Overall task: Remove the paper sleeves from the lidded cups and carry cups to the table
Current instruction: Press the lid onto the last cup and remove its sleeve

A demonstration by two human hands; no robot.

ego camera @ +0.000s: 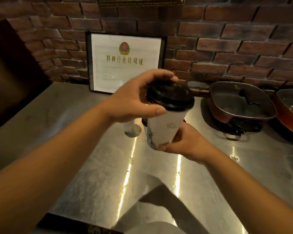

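Head view: steel counter [85,149], brick wall [227,39].

We see a white paper cup [165,127] with a faint printed pattern and a black domed lid [170,97] pressed on, held tilted in the air above the metal counter [74,132], its top leaning toward the right. Behind and below it, a second cup [144,123] with a dark lid stands on the counter, mostly hidden by the first one. Whether a paper sleeve wraps either cup we cannot tell.
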